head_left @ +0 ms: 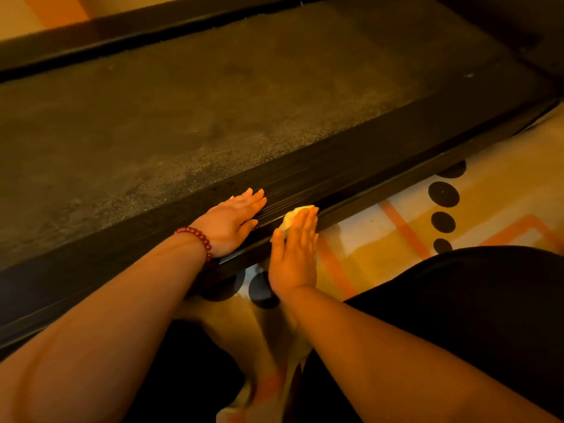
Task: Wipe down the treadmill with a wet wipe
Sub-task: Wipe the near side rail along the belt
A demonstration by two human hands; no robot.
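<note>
Presently inspected unit: black treadmill (pixel 396 138), lying low and running diagonally across the view.
Running belt: grey speckled running belt (pixel 213 102), filling the upper left. It looks patchy with dust and appears not yet wiped.
Side rail: black ribbed side rail (pixel 335 175), between the belt and the floor. Both hands are on it, so this is judged the surface under work.
Floor covering: cream floor mat with orange bands and black dots (pixel 488 190), just beside the rail's outer edge and passing under it.
Operator: low beside the treadmill, with dark clothing (pixel 473 300) at lower right. The posture is judged a crouch or kneel, taken to bring both arms level with the rail.
Left hand: left hand (pixel 235 221) lies palm down on top of the rail. Its grip is spread flat and holds nothing. It is probably placed there as a brace for balance.
Right hand: right hand (pixel 294 254), just beside the left, is set against the rail's outer edge. Its grip is flat, with straight fingers pressing the cloth to the edge rather than closing round it, which suits a sliding stroke.
Wrist item: red beaded bracelet (pixel 198 238) on the left wrist, off the rail.
Task item: pale folded wet wipe (pixel 293 215), trapped between the right fingers and the rail edge. Only its top corner and one side show.
Progress: judged early to middle, with much of the rail and the whole belt outstanding.
Risk: the wipe may bunch or slip out under flat pressure on the ribs.
</note>
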